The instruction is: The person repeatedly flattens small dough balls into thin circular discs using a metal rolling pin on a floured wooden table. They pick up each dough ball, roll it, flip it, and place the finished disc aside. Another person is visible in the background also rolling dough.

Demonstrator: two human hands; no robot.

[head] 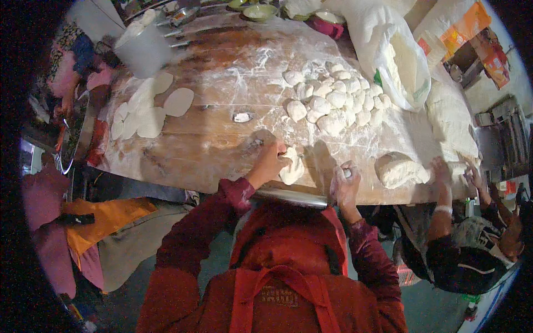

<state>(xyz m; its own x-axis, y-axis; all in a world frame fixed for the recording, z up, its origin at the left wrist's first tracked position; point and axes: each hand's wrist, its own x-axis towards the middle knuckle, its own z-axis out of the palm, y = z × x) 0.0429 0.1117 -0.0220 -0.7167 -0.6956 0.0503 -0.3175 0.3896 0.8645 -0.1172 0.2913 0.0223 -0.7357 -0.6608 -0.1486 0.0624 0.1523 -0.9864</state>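
My left hand (pixel 270 158) pinches a soft, flattened piece of dough (pixel 292 166) near the front of the floured wooden table (pixel 216 145). To the right of the dough, my right hand (pixel 346 183) is curled into a fist around something with a small grey end (pixel 347 172); the rest of that object is hidden. A shiny metal cylinder (pixel 291 197), perhaps a rolling pin, lies along the table's front edge between my hands. Beyond my right hand is a heap of floured dough balls (pixel 337 98). Flat dough rounds (pixel 145 118) overlap at the left.
A large dough lump (pixel 399 172) lies right of me, near a co-worker's hands (pixel 441 170). An open flour sack (pixel 399 70) stands at the back right. A pale bucket (pixel 143 48) and green bowls (pixel 260 12) are at the back. Another person (pixel 46 224) is at left.
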